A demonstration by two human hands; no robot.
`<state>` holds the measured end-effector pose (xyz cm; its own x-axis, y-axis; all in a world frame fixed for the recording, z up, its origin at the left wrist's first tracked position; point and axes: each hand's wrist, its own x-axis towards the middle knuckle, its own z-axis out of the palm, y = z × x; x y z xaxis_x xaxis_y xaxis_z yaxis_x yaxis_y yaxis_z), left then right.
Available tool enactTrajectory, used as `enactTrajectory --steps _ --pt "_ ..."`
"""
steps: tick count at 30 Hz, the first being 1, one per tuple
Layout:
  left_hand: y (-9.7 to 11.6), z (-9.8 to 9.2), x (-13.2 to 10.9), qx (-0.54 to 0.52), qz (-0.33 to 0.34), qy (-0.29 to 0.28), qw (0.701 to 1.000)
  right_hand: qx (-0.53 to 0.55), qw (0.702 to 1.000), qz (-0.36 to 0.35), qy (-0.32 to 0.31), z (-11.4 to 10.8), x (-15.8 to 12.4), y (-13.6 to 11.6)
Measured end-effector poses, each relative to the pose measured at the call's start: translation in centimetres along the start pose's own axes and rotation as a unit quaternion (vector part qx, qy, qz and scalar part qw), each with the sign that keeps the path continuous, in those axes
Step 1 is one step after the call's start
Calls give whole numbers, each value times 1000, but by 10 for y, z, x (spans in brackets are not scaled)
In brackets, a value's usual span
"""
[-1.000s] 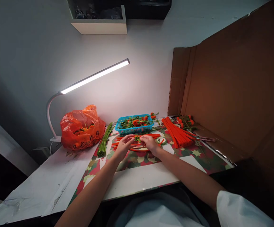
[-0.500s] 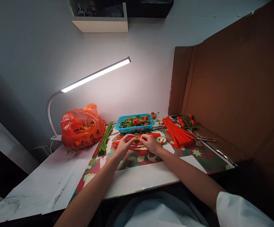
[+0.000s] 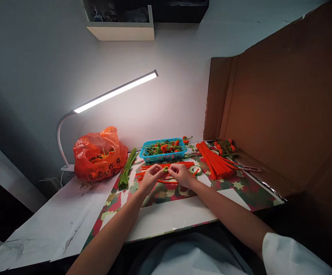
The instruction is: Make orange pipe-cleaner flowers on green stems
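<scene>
Between the fingertips of both hands is a small green piece (image 3: 165, 169), perhaps bent pipe cleaner; its exact form is too small to make out. My left hand (image 3: 152, 176) pinches it from the left and my right hand (image 3: 180, 175) from the right. Under and behind the hands lie red-orange pipe cleaners (image 3: 187, 164) on the patterned cover. Just right of my right hand lies a roll of green tape (image 3: 196, 170). A larger fan of red-orange pipe cleaners (image 3: 216, 162) is farther right, and a bundle of green pipe cleaners (image 3: 128, 170) lies to the left.
A blue basket (image 3: 163, 157) with orange flowers and green stems stands behind the hands. At left are an orange plastic bag (image 3: 101, 156) and a lit desk lamp (image 3: 115, 91). More orange flowers (image 3: 225, 146), scissors (image 3: 250, 168) and a tall cardboard panel (image 3: 274, 114) are at right.
Both hands stay in nearly the same place over the table. The fingers have shifted slightly around the green piece, which is turned a little. Nothing else has visibly moved.
</scene>
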<state>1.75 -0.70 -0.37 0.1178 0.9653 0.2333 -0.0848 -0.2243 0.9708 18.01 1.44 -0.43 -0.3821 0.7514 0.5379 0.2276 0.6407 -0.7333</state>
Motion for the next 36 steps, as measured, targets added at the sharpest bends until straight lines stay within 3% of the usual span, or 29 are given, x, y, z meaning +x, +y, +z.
enactTrajectory --steps 8,13,16,21,27,32,36 --pt "-2 7 -2 110 143 57 982 42 998 12 47 10 -3 -3" --pt "-1 8 -5 165 168 77 969 61 995 29 69 14 -4 -4" --pt "-1 7 -3 130 144 65 979 102 992 51 54 15 -3 -2" --pt "-5 2 3 -19 20 38 999 218 972 92 -17 13 2 4" --pt "-4 0 5 -89 -36 24 995 220 967 106 68 7 5 8" --pt "-5 -2 5 -123 -54 10 991 157 983 75 61 8 3 11" --pt "-10 -6 8 -117 -76 5 990 198 974 100 52 11 6 15"
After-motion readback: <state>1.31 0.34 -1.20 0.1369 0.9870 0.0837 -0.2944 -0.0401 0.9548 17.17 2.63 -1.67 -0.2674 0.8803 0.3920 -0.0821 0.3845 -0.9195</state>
